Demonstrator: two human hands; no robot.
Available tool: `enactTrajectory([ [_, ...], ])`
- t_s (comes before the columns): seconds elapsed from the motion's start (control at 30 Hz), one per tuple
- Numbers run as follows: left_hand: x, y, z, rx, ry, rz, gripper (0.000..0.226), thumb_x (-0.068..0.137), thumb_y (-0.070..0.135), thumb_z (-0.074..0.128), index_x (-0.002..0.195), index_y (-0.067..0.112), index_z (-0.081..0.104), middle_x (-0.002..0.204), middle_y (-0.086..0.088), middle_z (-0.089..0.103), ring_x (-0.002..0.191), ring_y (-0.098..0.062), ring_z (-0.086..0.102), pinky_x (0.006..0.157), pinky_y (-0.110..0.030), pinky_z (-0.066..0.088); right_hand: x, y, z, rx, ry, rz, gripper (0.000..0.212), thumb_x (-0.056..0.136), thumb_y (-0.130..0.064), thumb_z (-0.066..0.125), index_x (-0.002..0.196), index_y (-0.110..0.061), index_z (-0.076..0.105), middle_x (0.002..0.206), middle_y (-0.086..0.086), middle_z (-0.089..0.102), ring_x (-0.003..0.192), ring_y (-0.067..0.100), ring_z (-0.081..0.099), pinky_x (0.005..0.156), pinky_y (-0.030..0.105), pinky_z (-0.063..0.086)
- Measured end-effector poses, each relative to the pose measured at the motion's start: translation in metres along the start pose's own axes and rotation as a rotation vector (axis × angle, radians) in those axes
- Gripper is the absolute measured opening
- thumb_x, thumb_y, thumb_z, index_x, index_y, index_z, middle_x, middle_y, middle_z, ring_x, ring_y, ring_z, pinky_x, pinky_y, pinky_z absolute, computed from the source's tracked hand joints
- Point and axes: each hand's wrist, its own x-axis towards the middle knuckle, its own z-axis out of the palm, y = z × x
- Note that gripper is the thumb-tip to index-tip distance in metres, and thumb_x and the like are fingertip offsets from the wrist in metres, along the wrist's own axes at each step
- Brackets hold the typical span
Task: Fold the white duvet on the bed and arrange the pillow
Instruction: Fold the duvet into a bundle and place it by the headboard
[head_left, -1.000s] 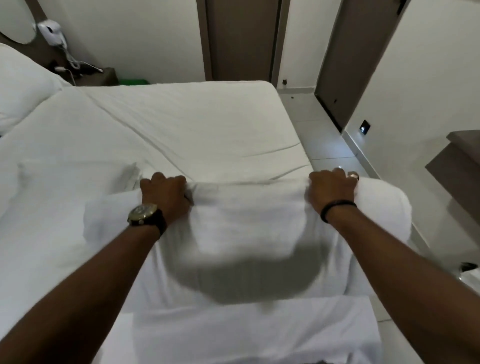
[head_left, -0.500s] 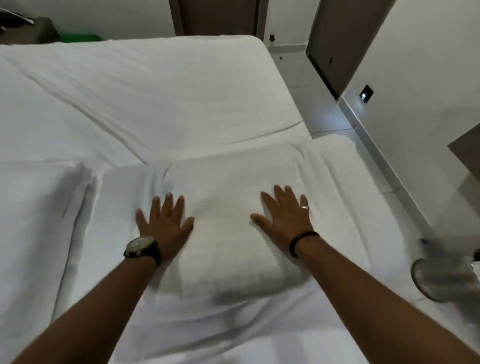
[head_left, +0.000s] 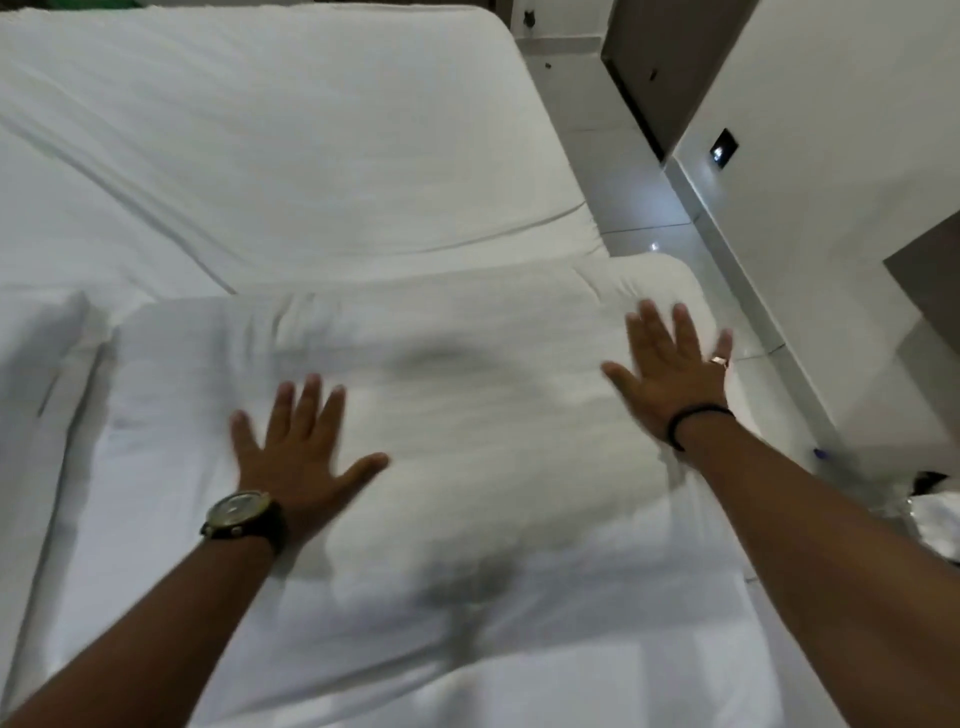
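The folded white duvet (head_left: 467, 415) lies as a thick pad across the near end of the bed (head_left: 285, 156), its right end overhanging the bed's side. My left hand (head_left: 298, 452), with a watch on the wrist, rests flat on the duvet left of centre, fingers spread. My right hand (head_left: 670, 364), with a ring and a black wristband, lies flat near the duvet's right end, fingers apart. Neither hand holds anything. A further white fold (head_left: 36, 332) lies at the left edge. No pillow is in sight.
A tiled floor strip (head_left: 639, 197) runs along the bed's right side, bounded by a white wall with a small dark socket (head_left: 723, 154) and a brown door (head_left: 649, 57). Dark furniture (head_left: 930, 291) stands at far right, with blurred items on the floor (head_left: 930, 514).
One second ago both hands gripped the duvet's folded edge. They let go and lay flat on it; since half a second ago my right hand has slid outward to the right end.
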Motion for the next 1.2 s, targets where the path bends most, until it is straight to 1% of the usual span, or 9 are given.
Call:
enactTrajectory([
  [0.1,-0.002,0.019,-0.010,-0.043,-0.040,-0.039,0.103,0.072,0.095,0.006,0.153,0.036,-0.015,0.159,0.006,-0.029,0.146,-0.022,-0.030,0.115,-0.063,-0.013,0.003,0.000,-0.005,0.181,-0.054,0.123,0.076,0.089,-0.077,0.016,0.150,-0.042,-0.014,0.160,-0.011,-0.025,0.149,0.023,-0.017,0.111,0.067,0.007],
  [0.2,0.008,0.070,-0.025,-0.116,-0.049,0.018,0.107,0.069,0.096,0.006,0.154,0.034,-0.011,0.160,0.000,-0.027,0.147,-0.028,-0.026,0.117,-0.060,-0.011,0.022,0.005,-0.027,0.523,0.010,0.341,0.089,0.086,-0.077,0.032,0.154,-0.032,-0.003,0.164,0.009,0.003,0.146,0.036,0.018,0.109,0.060,0.024],
  [0.3,0.021,0.138,-0.028,-0.097,-0.022,0.200,0.104,0.068,0.095,0.007,0.154,0.037,-0.009,0.160,-0.001,-0.027,0.147,-0.028,-0.027,0.116,-0.061,-0.010,0.063,0.016,-0.055,0.834,0.058,0.509,0.092,0.081,-0.076,0.047,0.147,-0.014,0.032,0.144,0.017,0.046,0.126,0.038,0.049,0.100,0.044,0.040],
  [0.4,0.048,0.194,-0.023,-0.106,0.036,0.277,0.099,0.072,0.094,0.008,0.153,0.040,-0.010,0.161,0.002,-0.025,0.146,-0.024,-0.030,0.115,-0.063,-0.013,0.114,0.012,-0.070,0.794,0.103,0.382,0.070,0.085,-0.066,0.053,0.124,-0.008,0.059,0.126,0.017,0.062,0.113,0.036,0.059,0.087,0.034,0.046],
  [0.63,0.082,0.187,0.005,-0.079,0.009,0.085,0.103,0.067,0.099,0.009,0.148,0.045,-0.022,0.156,0.017,-0.035,0.142,-0.011,-0.037,0.110,-0.065,-0.020,0.137,0.037,-0.022,0.659,0.018,0.521,0.048,0.100,-0.044,0.041,0.127,-0.009,0.058,0.133,0.018,0.057,0.120,0.037,0.054,0.096,0.040,0.044],
  [0.8,0.074,0.206,0.007,-0.190,0.076,0.054,0.100,0.073,0.095,0.016,0.150,0.042,-0.018,0.161,0.006,-0.026,0.145,-0.020,-0.032,0.113,-0.064,-0.017,0.065,0.003,-0.030,0.449,0.454,0.158,0.060,0.090,-0.052,0.050,0.137,-0.015,0.048,0.141,0.018,0.046,0.130,0.042,0.042,0.095,0.057,0.038],
  [0.9,0.061,0.209,0.012,-0.219,0.094,0.105,0.094,0.078,0.091,0.021,0.152,0.042,-0.012,0.163,0.008,-0.022,0.147,-0.017,-0.027,0.114,-0.064,-0.014,-0.038,0.015,0.022,0.262,0.263,-0.059,0.070,0.094,-0.061,0.039,0.152,-0.023,0.030,0.161,0.010,0.023,0.148,0.035,0.019,0.110,0.063,0.018],
  [1.03,0.044,0.192,0.010,-0.131,0.040,0.134,0.097,0.080,0.090,0.021,0.153,0.037,-0.013,0.163,0.007,-0.022,0.148,-0.013,-0.025,0.115,-0.065,-0.009,-0.098,0.043,0.056,0.675,0.084,0.592,0.072,0.096,-0.058,0.035,0.153,-0.016,0.025,0.160,0.021,0.019,0.148,0.039,0.013,0.114,0.062,0.016],
  [1.2,0.074,0.179,-0.034,-0.016,-0.099,0.159,0.117,0.062,0.100,0.021,0.154,0.031,0.004,0.166,-0.004,-0.008,0.151,-0.026,-0.010,0.115,-0.065,0.004,-0.179,-0.040,0.046,1.104,0.235,0.939,0.085,0.090,-0.047,0.061,0.153,-0.008,0.019,0.162,0.018,0.010,0.150,0.030,0.009,0.118,0.053,0.017],
])
